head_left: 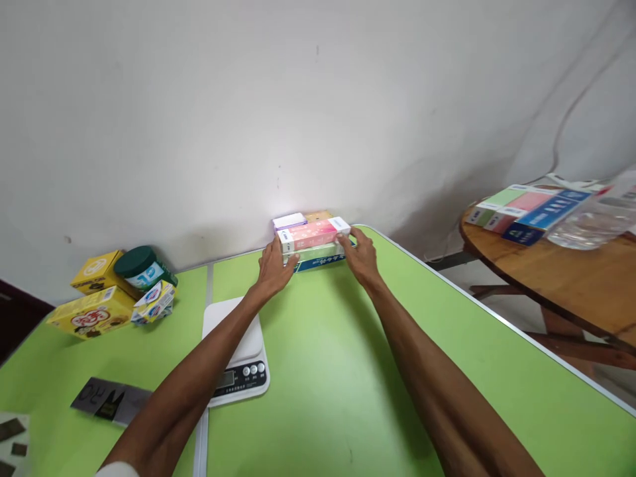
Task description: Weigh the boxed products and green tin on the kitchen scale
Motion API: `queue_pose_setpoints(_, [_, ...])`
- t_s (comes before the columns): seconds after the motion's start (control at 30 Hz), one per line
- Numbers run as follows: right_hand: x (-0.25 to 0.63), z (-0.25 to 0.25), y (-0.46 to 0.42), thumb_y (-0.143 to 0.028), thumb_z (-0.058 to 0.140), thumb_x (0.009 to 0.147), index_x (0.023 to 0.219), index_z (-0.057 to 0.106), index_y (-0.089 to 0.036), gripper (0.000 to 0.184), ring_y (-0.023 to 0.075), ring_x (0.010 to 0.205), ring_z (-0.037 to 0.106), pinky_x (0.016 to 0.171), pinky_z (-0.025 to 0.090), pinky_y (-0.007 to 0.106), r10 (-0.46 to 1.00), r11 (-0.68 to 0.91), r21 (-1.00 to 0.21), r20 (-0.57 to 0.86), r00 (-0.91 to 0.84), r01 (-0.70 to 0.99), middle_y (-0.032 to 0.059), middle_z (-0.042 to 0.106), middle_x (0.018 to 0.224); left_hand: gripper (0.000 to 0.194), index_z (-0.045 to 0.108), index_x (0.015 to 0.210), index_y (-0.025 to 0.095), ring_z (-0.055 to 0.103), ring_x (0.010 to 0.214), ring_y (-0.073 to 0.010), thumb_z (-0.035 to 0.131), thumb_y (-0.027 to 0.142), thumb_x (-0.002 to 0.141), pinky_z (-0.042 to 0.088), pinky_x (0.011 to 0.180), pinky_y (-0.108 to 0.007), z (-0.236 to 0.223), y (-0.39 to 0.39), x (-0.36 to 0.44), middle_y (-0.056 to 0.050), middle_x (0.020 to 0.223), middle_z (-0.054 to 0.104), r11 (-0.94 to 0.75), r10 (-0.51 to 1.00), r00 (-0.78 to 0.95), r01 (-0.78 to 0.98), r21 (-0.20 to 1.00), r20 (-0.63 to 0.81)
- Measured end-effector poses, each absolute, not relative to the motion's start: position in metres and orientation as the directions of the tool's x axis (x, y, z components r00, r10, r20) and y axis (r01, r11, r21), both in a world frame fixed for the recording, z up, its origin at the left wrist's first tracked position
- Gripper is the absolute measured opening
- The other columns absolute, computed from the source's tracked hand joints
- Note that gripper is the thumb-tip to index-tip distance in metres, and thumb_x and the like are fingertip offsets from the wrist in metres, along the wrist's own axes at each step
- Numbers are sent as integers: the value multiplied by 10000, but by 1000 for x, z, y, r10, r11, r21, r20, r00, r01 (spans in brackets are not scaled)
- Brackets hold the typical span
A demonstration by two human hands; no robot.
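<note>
- On my head view, a pale, scuffed wall (298,119) stands behind a light green table (318,397) with a grey strip (209,288) across it and a metal edge.
- To my right, a brown wooden table (571,285) carries boxes (527,209) and a clear bottle (591,225).
- On the green top I see a white scale (251,344), partly behind my left forearm; farther left, yellow boxes (92,311) and a dark green tub (142,265).
- The pink box (315,231) is long, with white ends and pale printing; it lies lengthwise above a pale green box (318,252) and a blue box (322,262), near the wall.
- My left hand (274,268) is part-closed round its left end, thumb lower; my right hand (361,255) is curled on its right end, thumb on the front.
- I cannot tell whether either also grips the boxes beneath.
</note>
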State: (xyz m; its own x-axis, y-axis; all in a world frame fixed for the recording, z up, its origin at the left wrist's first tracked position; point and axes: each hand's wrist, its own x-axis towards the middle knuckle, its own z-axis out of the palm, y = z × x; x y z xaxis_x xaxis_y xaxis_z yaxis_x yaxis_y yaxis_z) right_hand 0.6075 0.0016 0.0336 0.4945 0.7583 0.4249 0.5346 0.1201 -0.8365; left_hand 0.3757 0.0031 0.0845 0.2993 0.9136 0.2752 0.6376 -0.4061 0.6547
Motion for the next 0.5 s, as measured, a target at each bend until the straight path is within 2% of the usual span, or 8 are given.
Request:
queue_pose_setpoints(0.13, [586,34,-42,-575,558,896,1371,568,-145,640,376,1277,531,1049,437,591,709,111,-811,469,527,574,213,602,1396,786,302,1575,103,329,1525,-365,559,486,938,281,1229,-539,95,-39,339,-241,1614,389,-369,927,296,615,697,230])
queue_pose_setpoints(0.23, [544,31,-97,-565,545,933,1344,592,-184,563,346,1204,602,1004,492,565,769,176,-800,475,428,573,185,614,1392,715,346,1555,153,372,1511,-326,534,516,968,300,1234,-521,92,-93,291,-200,1601,421,-346,938,176,569,746,300])
queue_pose_setpoints(0.33, [493,25,-148,-553,556,945,1263,634,-203,479,304,1065,681,897,565,503,888,211,-844,377,265,494,161,663,1328,645,374,1535,166,436,1471,-307,521,482,992,350,1213,-521,79,-158,238,-195,1559,465,-291,942,36,582,760,333])
queue_pose_setpoints(0.4, [460,25,-171,-537,562,950,1240,643,-203,450,303,1061,688,865,584,486,918,232,-844,354,177,483,156,676,1298,606,379,1532,184,458,1453,-294,526,436,1000,376,1202,-519,68,-200,205,-182,1540,485,-279,930,-18,613,739,366])
queue_pose_setpoints(0.5, [415,37,-191,-512,563,968,1267,632,-224,421,311,1112,670,868,591,482,915,298,-810,393,90,505,145,667,1307,537,407,1518,225,499,1415,-272,517,377,1015,427,1173,-496,56,-255,165,-156,1508,520,-269,903,-80,661,700,423])
